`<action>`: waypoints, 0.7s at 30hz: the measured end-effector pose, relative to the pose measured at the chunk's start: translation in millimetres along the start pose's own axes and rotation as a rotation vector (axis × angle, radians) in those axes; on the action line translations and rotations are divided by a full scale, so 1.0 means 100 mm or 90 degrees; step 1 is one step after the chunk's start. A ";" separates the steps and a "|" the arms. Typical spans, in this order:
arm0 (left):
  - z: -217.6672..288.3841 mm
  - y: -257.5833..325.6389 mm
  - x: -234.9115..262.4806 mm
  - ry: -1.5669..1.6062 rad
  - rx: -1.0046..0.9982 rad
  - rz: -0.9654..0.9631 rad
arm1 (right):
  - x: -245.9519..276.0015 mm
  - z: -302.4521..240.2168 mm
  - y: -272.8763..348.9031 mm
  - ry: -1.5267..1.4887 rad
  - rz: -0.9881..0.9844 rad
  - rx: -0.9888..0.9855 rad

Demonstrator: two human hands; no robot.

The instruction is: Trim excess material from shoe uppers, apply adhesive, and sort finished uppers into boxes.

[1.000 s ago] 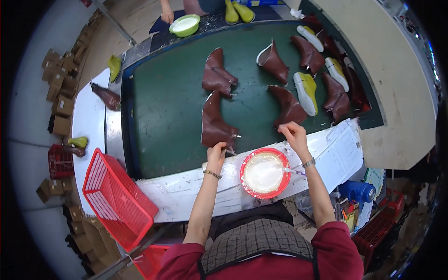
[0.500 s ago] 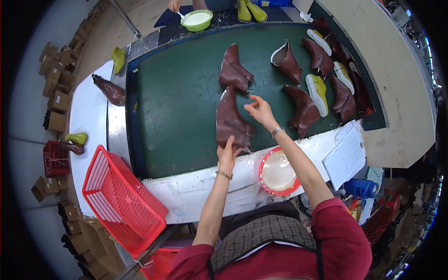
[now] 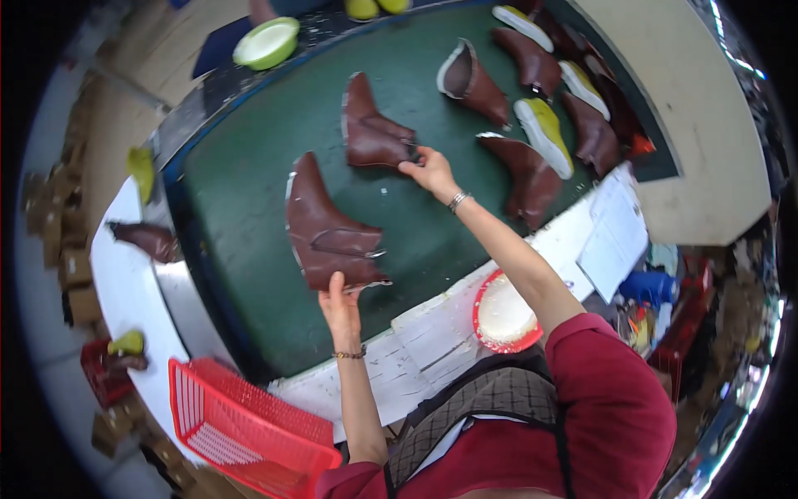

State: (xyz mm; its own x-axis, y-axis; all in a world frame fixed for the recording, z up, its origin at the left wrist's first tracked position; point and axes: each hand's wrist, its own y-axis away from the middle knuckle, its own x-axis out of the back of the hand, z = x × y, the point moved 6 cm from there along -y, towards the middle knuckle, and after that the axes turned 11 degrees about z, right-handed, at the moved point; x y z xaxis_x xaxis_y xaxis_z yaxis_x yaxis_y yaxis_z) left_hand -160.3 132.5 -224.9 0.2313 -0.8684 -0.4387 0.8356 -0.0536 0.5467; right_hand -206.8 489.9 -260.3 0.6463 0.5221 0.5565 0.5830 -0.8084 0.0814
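Observation:
On the dark green table top (image 3: 249,158), a brown boot upper (image 3: 320,220) with a zip on its side lies at the centre left. My left hand (image 3: 339,306) grips its lower edge, with the thumb on top and the fingers underneath. Farther off is a second brown boot upper (image 3: 370,125). At its right end, my right hand (image 3: 432,172) has its thumb and fingers closed on the edge. To the right lie several more brown uppers (image 3: 524,179), along with yellow-green shoe lasts (image 3: 544,137) that have white bottoms.
A red basin (image 3: 505,312) of whitish stuff stands at the near edge, beside papers (image 3: 611,237). The red plastic basket (image 3: 249,428) is at the near left. At the far edge is a green bowl (image 3: 268,43); another brown upper (image 3: 148,241) lies on the left side table.
The view has turned and shifted. My left hand's upper now lies apart from the other one, its zip side showing. My right hand has gone from empty to gripping the farther upper.

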 end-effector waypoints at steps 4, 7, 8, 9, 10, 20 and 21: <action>-0.21 -0.11 -0.03 0.006 0.031 -0.010 | 0.69 -0.02 0.47 0.011 -0.101 0.089; -0.44 -0.12 0.05 -0.011 0.045 -0.012 | 1.46 -0.17 0.98 0.036 -0.104 0.077; -0.55 -0.14 0.14 -0.033 0.058 -0.003 | 1.68 -0.20 1.13 0.047 -0.097 0.071; -0.65 -0.14 0.18 -0.057 0.073 0.004 | 1.93 -0.18 1.26 0.028 -0.051 0.068; -0.65 -0.11 0.14 -0.071 0.039 -0.008 | 2.13 -0.13 1.38 0.021 -0.014 0.076; -0.66 -0.16 0.15 -0.103 0.033 -0.011 | 3.75 1.26 2.06 -0.043 0.283 -0.093; -0.63 -0.12 0.12 -0.105 0.030 -0.036 | 3.87 1.45 2.15 -0.072 0.291 -0.106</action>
State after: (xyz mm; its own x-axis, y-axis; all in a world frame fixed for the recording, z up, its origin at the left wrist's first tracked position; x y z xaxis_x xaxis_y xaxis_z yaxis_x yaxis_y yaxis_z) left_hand -136.7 153.6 -281.7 0.0970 -0.9320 -0.3493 0.8197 -0.1243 0.5591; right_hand 239.5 557.6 -147.3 0.8722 0.1233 0.4734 0.1474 -0.9890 -0.0141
